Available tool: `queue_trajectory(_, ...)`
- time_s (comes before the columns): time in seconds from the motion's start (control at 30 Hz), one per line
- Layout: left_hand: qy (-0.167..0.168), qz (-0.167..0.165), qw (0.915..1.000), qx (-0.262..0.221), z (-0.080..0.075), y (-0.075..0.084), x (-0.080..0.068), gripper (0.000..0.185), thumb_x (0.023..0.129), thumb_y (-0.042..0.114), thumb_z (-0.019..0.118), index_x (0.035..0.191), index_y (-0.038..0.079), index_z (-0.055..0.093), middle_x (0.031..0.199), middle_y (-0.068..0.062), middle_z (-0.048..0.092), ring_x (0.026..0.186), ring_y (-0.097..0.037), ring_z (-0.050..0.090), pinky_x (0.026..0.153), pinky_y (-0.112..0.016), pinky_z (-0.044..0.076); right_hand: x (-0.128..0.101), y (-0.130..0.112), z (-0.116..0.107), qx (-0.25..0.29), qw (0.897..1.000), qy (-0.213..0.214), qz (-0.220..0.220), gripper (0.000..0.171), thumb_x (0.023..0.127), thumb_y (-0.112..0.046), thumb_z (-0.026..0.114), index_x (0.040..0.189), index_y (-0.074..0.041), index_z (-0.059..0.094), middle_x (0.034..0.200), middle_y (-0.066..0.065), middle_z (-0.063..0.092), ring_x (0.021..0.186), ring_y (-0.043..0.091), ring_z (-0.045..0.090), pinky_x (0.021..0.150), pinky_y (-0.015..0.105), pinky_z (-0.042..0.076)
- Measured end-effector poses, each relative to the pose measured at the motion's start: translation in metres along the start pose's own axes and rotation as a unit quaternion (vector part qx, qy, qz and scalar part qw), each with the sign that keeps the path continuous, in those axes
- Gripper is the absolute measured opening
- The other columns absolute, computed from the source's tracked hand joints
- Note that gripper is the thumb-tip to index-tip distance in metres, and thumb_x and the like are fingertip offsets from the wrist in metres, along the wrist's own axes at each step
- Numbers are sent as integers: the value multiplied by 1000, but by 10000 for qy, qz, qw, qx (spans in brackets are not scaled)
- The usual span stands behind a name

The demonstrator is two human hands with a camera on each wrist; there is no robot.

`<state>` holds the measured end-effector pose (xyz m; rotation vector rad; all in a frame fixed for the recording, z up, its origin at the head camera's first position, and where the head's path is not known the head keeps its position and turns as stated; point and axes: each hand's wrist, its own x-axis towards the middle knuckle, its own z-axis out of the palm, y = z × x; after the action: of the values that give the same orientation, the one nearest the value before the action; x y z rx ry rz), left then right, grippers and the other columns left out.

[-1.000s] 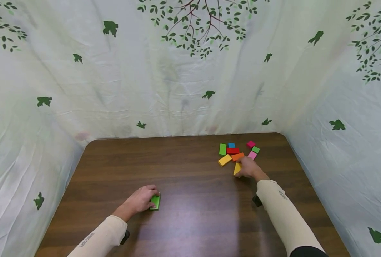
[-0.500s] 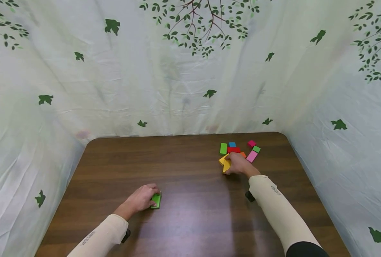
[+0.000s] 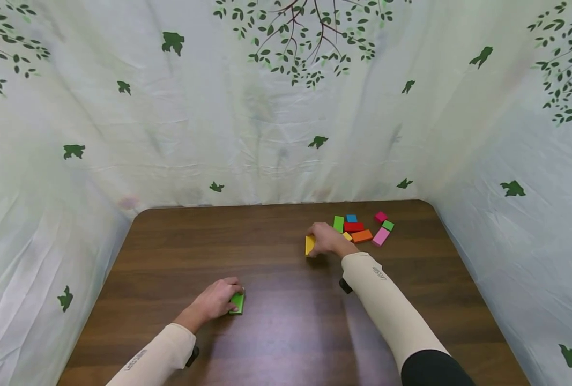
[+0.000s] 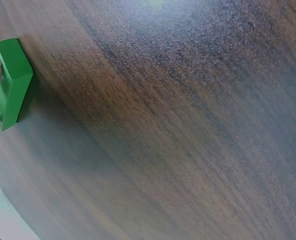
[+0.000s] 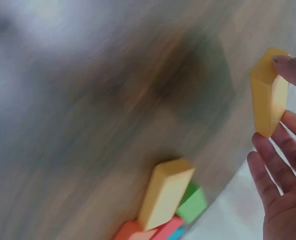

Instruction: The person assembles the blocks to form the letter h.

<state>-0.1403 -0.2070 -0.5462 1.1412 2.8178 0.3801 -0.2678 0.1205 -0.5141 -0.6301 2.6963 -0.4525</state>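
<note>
My left hand (image 3: 215, 300) holds a green rectangular block (image 3: 238, 303) on the wooden table, left of the middle. In the left wrist view the same green block (image 4: 14, 80) lies at the left edge, fingertips against its side. My right hand (image 3: 328, 239) pinches a yellow block (image 3: 310, 245) between thumb and fingertips, left of the pile of blocks. The right wrist view shows that yellow block (image 5: 269, 92) gripped at its two ends, held over the table. A second yellow block (image 3: 347, 236) lies in the pile, partly hidden behind my right hand.
The pile at the back right holds a green block (image 3: 338, 224), a blue block (image 3: 351, 218), a red block (image 3: 354, 227), an orange block (image 3: 362, 236), a pink block (image 3: 380, 236), a small green block (image 3: 388, 225) and a magenta block (image 3: 381, 216). A leaf-printed curtain surrounds the table (image 3: 194, 236).
My right hand has carried the yellow block leftward, away from the pile, passing over the other yellow block. My left hand has kept its place on the green block.
</note>
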Motion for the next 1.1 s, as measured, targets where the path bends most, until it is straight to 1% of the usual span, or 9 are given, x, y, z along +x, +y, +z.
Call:
queue_trajectory(0.3, 46, -9, 10000, 34, 0, 2, -2, 29, 67, 11, 85, 92, 6, 71, 89, -1, 57, 75, -16, 56, 64, -30, 48, 25, -41, 6, -96, 9992, -311, -227, 54, 71, -21, 83, 119, -2, 65, 107, 8, 61, 94, 21, 52, 82, 32, 47)
queue_trajectory(0.53, 73, 11, 10000, -32, 1, 1, -4, 28, 67, 10, 85, 91, 7, 71, 90, -2, 58, 78, -17, 57, 67, -30, 49, 39, -66, 21, -225, 9977, -202, -599, 51, 71, -23, 82, 115, -2, 66, 103, 7, 61, 91, 20, 54, 80, 29, 47)
queue_trajectory(0.73, 78, -1, 10000, -21, 0, 2, -4, 26, 69, 11, 84, 92, 6, 71, 92, -3, 59, 80, -18, 58, 68, -31, 51, 42, -84, 28, -55, 9979, -119, -631, 49, 70, -24, 82, 112, -3, 67, 100, 6, 62, 88, 19, 54, 76, 28, 46)
queue_trajectory(0.83, 94, 24, 10000, 13, 0, 2, -4, 26, 69, 10, 84, 91, 6, 71, 93, -3, 60, 81, -18, 59, 69, -32, 51, 45, -92, 31, -73, 9977, -76, -663, 49, 70, -25, 83, 111, -4, 68, 98, 5, 63, 87, 19, 54, 76, 26, 46)
queue_trajectory(0.97, 159, 116, 9998, 30, 1, 0, -4, 26, 67, 9, 84, 90, 7, 71, 91, -2, 59, 79, -17, 58, 67, -31, 50, 49, -104, 36, -77, 9976, -161, -673, 50, 71, -26, 83, 113, -4, 67, 100, 4, 62, 89, 18, 53, 78, 26, 45)
queue_trajectory(1.1, 175, 105, 9998, -7, 1, 0, -5, 26, 67, 9, 84, 89, 7, 71, 91, -1, 59, 78, -15, 57, 66, -29, 49, 53, -117, 42, -62, 9973, -263, -680, 50, 72, -27, 83, 114, -6, 67, 99, 3, 61, 90, 17, 51, 78, 25, 44)
